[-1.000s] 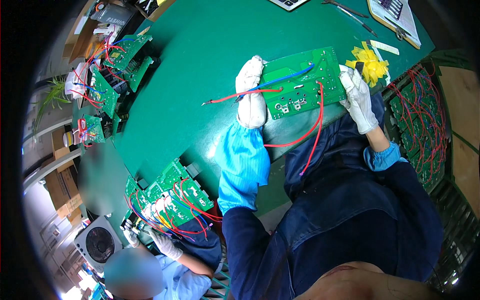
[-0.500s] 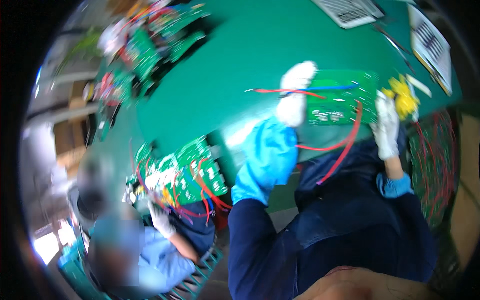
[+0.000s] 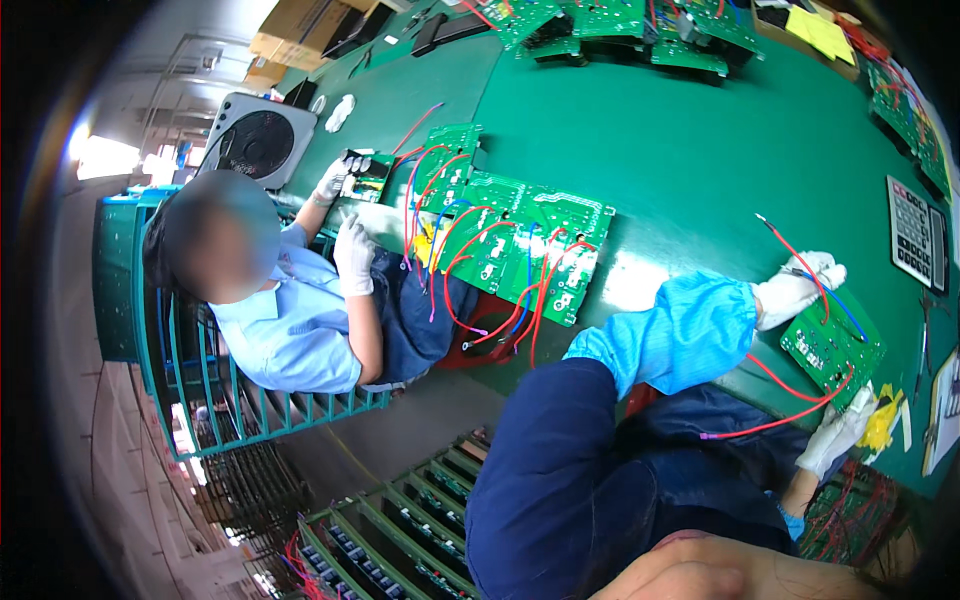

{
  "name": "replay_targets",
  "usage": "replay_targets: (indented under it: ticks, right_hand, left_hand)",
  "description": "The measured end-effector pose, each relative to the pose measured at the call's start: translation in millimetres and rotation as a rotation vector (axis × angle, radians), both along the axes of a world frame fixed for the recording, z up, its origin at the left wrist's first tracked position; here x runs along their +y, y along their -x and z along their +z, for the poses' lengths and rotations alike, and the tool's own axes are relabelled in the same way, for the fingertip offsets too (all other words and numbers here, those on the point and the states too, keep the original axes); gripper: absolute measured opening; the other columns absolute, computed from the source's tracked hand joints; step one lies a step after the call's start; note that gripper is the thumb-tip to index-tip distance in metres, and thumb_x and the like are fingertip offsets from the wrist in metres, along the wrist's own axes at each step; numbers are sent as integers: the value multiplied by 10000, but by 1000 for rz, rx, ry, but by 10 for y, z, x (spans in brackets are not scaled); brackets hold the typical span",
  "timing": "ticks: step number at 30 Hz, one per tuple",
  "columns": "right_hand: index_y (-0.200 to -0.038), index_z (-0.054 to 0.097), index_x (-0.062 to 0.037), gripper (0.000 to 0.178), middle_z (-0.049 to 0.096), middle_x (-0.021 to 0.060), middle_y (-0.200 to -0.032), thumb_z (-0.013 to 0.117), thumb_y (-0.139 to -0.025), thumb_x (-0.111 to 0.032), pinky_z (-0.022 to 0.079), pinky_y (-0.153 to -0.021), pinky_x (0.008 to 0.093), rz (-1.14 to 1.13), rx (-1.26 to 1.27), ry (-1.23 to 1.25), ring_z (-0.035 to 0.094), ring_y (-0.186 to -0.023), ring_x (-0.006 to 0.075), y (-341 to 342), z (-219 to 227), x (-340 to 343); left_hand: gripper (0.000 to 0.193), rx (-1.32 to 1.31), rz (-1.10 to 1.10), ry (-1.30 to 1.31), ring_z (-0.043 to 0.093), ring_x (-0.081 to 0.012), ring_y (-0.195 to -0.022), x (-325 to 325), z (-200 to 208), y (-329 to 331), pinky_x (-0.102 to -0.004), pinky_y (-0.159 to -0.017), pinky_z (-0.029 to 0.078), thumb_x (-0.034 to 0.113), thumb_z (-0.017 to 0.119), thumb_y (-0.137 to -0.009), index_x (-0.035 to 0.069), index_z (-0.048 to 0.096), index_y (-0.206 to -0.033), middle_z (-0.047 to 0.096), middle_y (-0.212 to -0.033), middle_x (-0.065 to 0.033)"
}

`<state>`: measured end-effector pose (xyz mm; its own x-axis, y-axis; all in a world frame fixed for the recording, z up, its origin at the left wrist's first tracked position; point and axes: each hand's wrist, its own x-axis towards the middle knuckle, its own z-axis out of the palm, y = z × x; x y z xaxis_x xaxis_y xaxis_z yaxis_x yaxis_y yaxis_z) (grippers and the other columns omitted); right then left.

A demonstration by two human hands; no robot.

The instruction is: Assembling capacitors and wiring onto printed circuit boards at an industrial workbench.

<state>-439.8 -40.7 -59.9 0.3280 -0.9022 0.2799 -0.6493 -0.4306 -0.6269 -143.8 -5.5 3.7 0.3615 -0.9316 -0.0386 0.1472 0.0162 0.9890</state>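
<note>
Green tabletop [image 3: 640, 150] runs toward a gray fan [image 3: 252, 142] — left fingers [image 3: 822, 268] and right fingers [image 3: 860, 402] hold 1 circuit board [image 3: 828, 352].

Electronics workshop: green bench [image 3: 640, 135], wired circuit boards [image 3: 608, 18] at 1 o'clock, rack of boards [image 3: 410, 490] at 7 o'clock.

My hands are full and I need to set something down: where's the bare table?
The widest bare patch is the middle of the green tabletop, bordered by the far boards, the co-worker's boards, the calculator and your left hand. It's crowded around your right hand: the held board, yellow bundle and clipboard sit close together.
</note>
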Motion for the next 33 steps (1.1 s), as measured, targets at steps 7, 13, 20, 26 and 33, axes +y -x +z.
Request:
replay_targets:
  ticks: [7,13,20,26,33]
  right_hand:
    - [-1368,464,-8,552,514,132,-1272,453,-1002,-421,459,-895,355,-179,-394,-344,517,-1110,236,-481,530,169]
    - [-1401,413,39,596,474,144,-1315,465,-1002,-401,473,-878,337,-180,-397,-326,508,-1117,226,-541,616,212]
    - [-1396,452,6,454,415,181,-1403,429,-1021,-248,481,-813,240,57,226,187,483,-1131,207,-257,360,37]
    - [-1392,451,9,429,409,192,-1399,441,-995,-152,477,-856,282,-163,-321,-378,495,-1121,241,-440,569,165]
    - [-1421,413,-31,479,419,232,-1403,497,-953,-89,415,-1019,371,-35,75,-51,467,-1224,328,-385,521,151]
  left_hand:
    - [381,78,-15,-103,400,-132,-678,147,329,-61,-355,-599,375,374,544,-960,38,485,-791,410,-717,-25]
    - [432,138,-9,-123,446,-158,-744,102,173,-40,-370,-641,400,422,573,-935,7,484,-856,469,-800,-47]
    - [451,210,-44,-141,449,-159,-806,119,208,-53,-341,-718,411,439,611,-911,4,493,-894,465,-856,-53]
    - [665,203,-152,-198,542,-238,-1113,118,217,-103,-335,-950,437,501,611,-897,-57,516,-1246,565,-1181,-163]
    - [840,200,-120,-248,430,-315,-1322,179,309,-112,-362,-1094,348,548,613,-873,-80,395,-1387,455,-1397,-225]
